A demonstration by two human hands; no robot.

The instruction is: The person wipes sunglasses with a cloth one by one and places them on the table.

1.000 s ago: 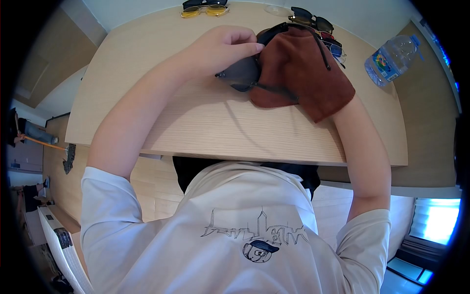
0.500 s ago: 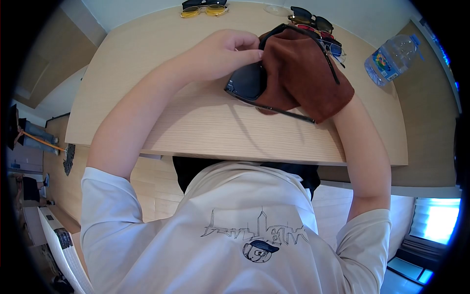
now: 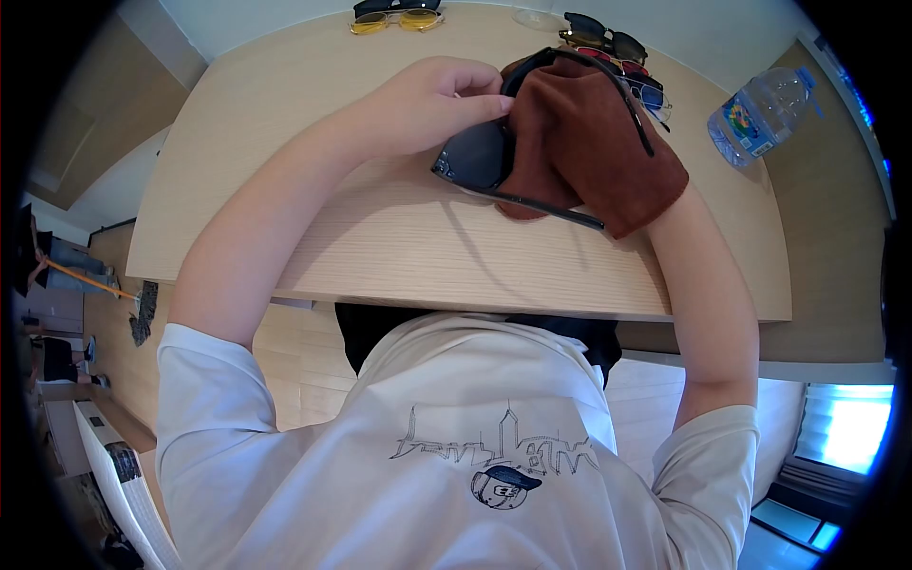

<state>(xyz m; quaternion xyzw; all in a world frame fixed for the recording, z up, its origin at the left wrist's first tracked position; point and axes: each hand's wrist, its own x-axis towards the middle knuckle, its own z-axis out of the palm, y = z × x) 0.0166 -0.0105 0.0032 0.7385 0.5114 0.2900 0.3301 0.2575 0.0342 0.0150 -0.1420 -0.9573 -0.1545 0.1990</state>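
Observation:
Dark sunglasses [image 3: 472, 161] are held above the wooden table, lenses to the left and temples reaching right. My left hand [image 3: 446, 100] pinches their frame between thumb and fingers at the bridge. A brown cloth [image 3: 608, 142] covers my right hand, whose fingers are hidden beneath it. The cloth lies against one lens and between the two temples. Only the right wrist and forearm show below the cloth.
The table [image 3: 399, 256] holds yellow-lensed glasses [image 3: 395, 21] at the back left, with a dark pair behind. Several glasses [image 3: 604, 38] lie at the back right. A plastic bottle [image 3: 760, 114] is at right. A person [image 3: 71, 261] with a mop stands far left.
The sunglasses have shifted and tilted slightly to the left, with the cloth still against them. In the background the mop has moved right.

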